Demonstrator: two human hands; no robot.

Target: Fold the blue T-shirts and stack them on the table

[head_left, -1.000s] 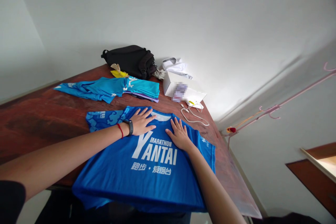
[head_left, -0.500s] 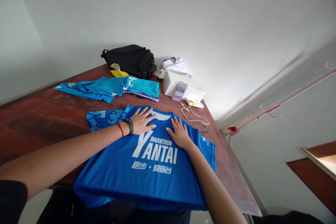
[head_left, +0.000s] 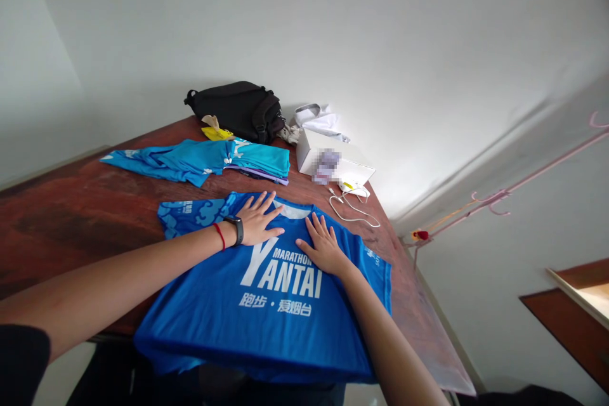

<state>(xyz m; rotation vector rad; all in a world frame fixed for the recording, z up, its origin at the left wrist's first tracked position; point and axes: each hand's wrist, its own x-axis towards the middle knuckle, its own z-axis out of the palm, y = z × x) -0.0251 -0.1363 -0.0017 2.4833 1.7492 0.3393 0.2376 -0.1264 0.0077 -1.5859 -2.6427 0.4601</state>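
Observation:
A blue T-shirt (head_left: 204, 317) with white "Marathon Yantai" lettering is spread front side up, its hem hanging over the near table edge. My left hand (head_left: 257, 221) lies flat on its upper chest, left of the collar, fingers spread; a dark band and a red string circle that wrist. Just right of the collar, my right hand (head_left: 324, 245) rests palm down on the cloth, fingers apart, covering part of the lettering. Neither hand grips the fabric. The shirt's left sleeve shows a lighter cloud pattern.
On the brown table (head_left: 85, 203), folded turquoise clothes (head_left: 259, 158) lie beyond the shirt. Behind them are a black bag (head_left: 233, 108) and a yellow packet (head_left: 216, 133). A white box (head_left: 349, 157) and a white cable (head_left: 352, 216) sit at right, near a pink rack (head_left: 457, 212).
My right hand has slid slightly left toward the middle of the shirt, over the end of "Marathon". My left hand stays almost in place on the cloth.

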